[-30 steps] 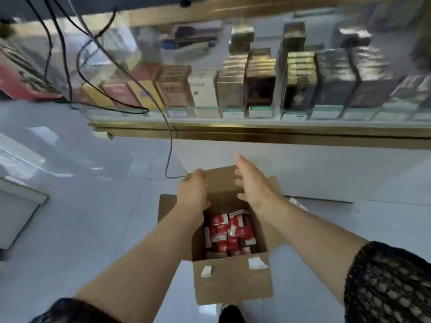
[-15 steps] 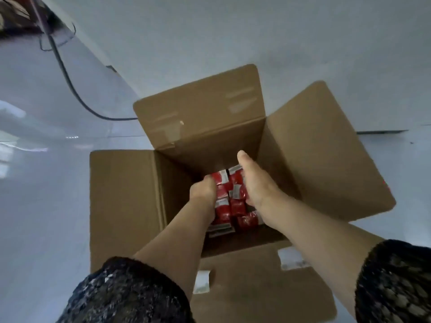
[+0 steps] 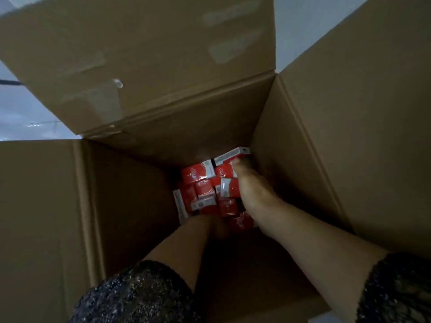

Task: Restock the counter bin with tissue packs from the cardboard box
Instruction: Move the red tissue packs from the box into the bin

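Box [image 3: 144, 173]: brown cardboard, standing on a pale floor [image 3: 25, 113], all four flaps folded outward; far flap [image 3: 144, 54] carries pale tape marks. Packs [image 3: 198, 183]: red tissue packs with white side panels, heaped loosely on the box bottom, crowded toward its far right corner, some flat and some on edge, touching one another. White-edged pack [image 3: 232, 155]: uppermost of the heap, tilted, its long white side turned up, lying against the right wall of the box. Right grip [image 3: 249, 190]: reaches deep into the box along the right wall, thumb pressed to the near edge of the white-edged pack, fingers out of sight behind it, closed on that pack. Left grip [image 3: 215, 226]: low in the box at the near edge of the heap, in shadow, touching the packs; its fingers are hidden, so I cannot tell whether it holds anything. Sleeves [image 3: 140, 297]: dark lace, one on each forearm, at the box's near edge. Cable [image 3: 9, 82]: dark, on the floor beyond the left flap.
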